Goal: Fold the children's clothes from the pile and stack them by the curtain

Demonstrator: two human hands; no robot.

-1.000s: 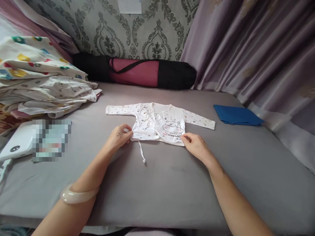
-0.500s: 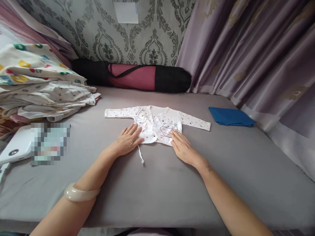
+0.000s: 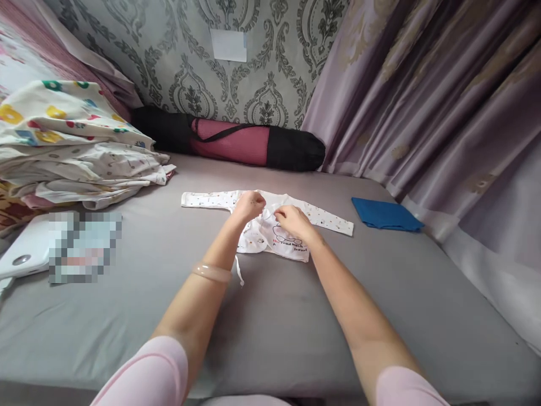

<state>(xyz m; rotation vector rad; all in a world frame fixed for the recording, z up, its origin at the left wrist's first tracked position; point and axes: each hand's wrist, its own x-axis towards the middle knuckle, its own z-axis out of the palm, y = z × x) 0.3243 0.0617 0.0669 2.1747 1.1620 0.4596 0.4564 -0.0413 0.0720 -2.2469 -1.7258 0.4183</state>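
A small white long-sleeved baby shirt [image 3: 291,248] lies flat with its sleeves spread, printed with little coloured figures and a cartoon animal with lettering. My left hand [image 3: 251,204] is closed in a pinch over the chest, by the thin white ties. Just to its right, my right hand [image 3: 293,220] also pinches at the ties, partly covering the cartoon print. The fingertips and the tie ends between them are too small to see clearly. Another loose tie [image 3: 239,270] trails from the lower left hem onto the sheet.
The grey sheet [image 3: 270,332] covers the bed. A heap of printed clothes [image 3: 84,152] lies at left, with a white power bank [image 3: 36,248] and a blurred-out item [image 3: 87,248] below. A black-and-pink rolled bag [image 3: 232,141] lies along the wall; a folded blue cloth [image 3: 386,214] sits right.
My hands have lifted from lying flat on the shirt's lower front, moved up to the chest and closed into pinches by the ties. The view has shifted slightly.
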